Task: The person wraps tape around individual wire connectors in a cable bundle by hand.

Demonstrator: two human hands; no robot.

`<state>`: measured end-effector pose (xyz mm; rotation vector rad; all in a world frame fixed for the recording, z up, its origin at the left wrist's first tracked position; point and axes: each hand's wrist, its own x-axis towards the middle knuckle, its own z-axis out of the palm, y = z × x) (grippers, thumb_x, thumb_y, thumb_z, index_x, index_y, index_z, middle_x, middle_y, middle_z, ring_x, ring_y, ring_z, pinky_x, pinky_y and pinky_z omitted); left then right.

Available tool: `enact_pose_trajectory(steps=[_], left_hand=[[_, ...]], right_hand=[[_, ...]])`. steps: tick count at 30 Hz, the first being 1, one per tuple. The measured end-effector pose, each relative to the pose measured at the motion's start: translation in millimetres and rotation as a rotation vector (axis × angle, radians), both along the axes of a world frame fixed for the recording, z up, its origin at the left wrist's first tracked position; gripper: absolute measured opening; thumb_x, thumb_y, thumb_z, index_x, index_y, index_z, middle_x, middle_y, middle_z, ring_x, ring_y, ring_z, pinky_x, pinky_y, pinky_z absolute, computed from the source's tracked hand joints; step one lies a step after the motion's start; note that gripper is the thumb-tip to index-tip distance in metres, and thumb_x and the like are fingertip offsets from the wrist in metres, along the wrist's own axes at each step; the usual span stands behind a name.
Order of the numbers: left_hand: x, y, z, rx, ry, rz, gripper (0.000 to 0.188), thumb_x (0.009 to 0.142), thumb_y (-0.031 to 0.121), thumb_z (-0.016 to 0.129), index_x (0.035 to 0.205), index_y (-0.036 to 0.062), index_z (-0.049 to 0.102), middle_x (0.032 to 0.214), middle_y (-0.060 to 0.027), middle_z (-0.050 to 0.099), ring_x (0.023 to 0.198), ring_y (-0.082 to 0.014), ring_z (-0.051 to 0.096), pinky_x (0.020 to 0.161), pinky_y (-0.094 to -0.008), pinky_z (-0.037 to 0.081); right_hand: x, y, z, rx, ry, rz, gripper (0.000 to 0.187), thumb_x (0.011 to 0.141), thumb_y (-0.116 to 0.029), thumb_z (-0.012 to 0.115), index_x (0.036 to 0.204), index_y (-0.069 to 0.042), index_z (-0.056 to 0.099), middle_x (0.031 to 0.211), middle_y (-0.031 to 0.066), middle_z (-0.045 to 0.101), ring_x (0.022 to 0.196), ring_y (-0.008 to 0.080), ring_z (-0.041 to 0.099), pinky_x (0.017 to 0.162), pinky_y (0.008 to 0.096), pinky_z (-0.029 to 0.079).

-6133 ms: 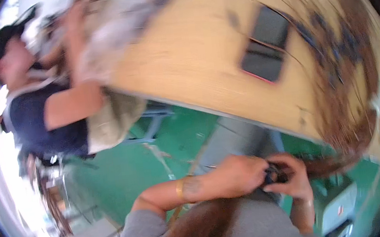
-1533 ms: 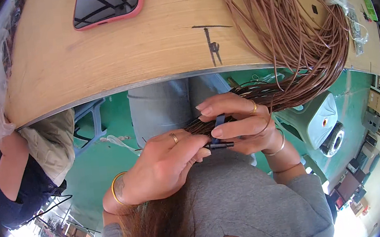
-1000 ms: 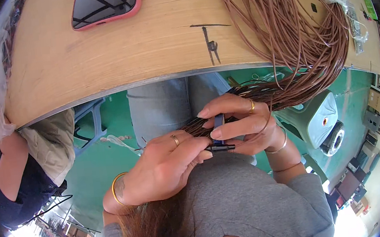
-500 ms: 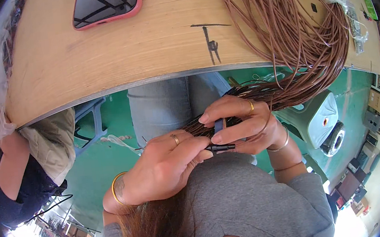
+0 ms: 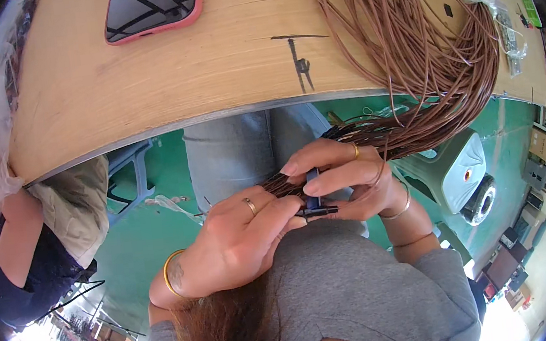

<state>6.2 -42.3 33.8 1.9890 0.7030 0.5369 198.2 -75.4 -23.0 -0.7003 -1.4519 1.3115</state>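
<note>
My left hand (image 5: 236,234) is closed, its thumb and forefinger pinching the left end of a slim black cylindrical piece (image 5: 320,211). Close against it, my right hand (image 5: 354,182) is bent round a narrow dark blue band-like piece (image 5: 313,189), held between its fingers; its exact kind is not clear. One thin brown wire (image 5: 382,165) runs over the right fingers. Behind both hands passes a bundle of brown cables (image 5: 409,139), its dark ends partly hidden by the fingers. The bundle hangs off the table edge above my lap.
The wooden table (image 5: 145,91) carries a phone in a pink case (image 5: 153,7), a heap of cables (image 5: 398,31) and a plastic bag (image 5: 512,39). A pale stool (image 5: 453,171) stands at right. Another person's arm (image 5: 20,230) shows at left.
The dark blue piece has shifted slightly down toward the black cylindrical piece, and the right fingers have moved a little with it. My left hand stays almost in place.
</note>
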Motion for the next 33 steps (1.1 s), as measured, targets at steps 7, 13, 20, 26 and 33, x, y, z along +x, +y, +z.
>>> enact_pose_trajectory(steps=[7,13,20,26,33], left_hand=[[-2.3,5.4,1.6,-0.093,-0.008,-0.098,0.021,0.067,0.001,0.064,0.084,-0.0022,0.053,0.063,-0.0118,0.052,0.055,-0.0267,0.052,0.048,-0.0334,0.042],[-1.7,6.7,1.7,-0.127,-0.031,-0.138,0.021,0.068,0.001,0.063,0.085,-0.0034,0.051,0.063,-0.0135,0.052,0.056,-0.0289,0.054,0.051,-0.0346,0.044],[1.2,8.5,4.3,-0.148,-0.023,-0.151,0.018,0.068,0.001,0.063,0.081,-0.0025,0.051,0.065,-0.0135,0.053,0.059,-0.0289,0.055,0.053,-0.0341,0.045],[3.1,6.8,5.5,-0.17,-0.021,-0.132,0.017,0.068,0.001,0.063,0.081,-0.0025,0.051,0.064,-0.013,0.053,0.058,-0.0282,0.054,0.053,-0.0338,0.045],[3.9,5.3,3.2,-0.164,-0.033,-0.13,0.018,0.068,0.0,0.063,0.081,-0.0026,0.051,0.063,-0.0128,0.052,0.057,-0.0278,0.054,0.053,-0.0339,0.045]], right_hand=[[0.6,5.8,3.1,0.107,-0.046,-0.002,0.026,0.064,-0.002,0.067,0.088,-0.003,0.059,0.097,0.0195,0.056,0.087,0.0364,0.056,0.074,0.0429,0.047],[-0.4,7.3,5.0,0.146,-0.066,-0.014,0.023,0.064,0.001,0.066,0.086,-0.004,0.059,0.096,0.0176,0.057,0.084,0.0364,0.057,0.069,0.0411,0.049],[1.6,9.1,4.5,0.183,-0.036,-0.016,0.025,0.061,0.003,0.067,0.084,-0.004,0.059,0.096,0.0178,0.057,0.083,0.0364,0.058,0.067,0.0392,0.051],[3.6,5.8,4.9,0.176,-0.033,0.002,0.024,0.061,0.002,0.068,0.083,-0.004,0.059,0.096,0.0189,0.057,0.083,0.0376,0.057,0.066,0.0398,0.051],[5.7,4.5,6.2,0.166,-0.042,0.022,0.023,0.061,0.001,0.068,0.081,-0.005,0.06,0.098,0.0207,0.055,0.085,0.0402,0.056,0.069,0.0417,0.05]])
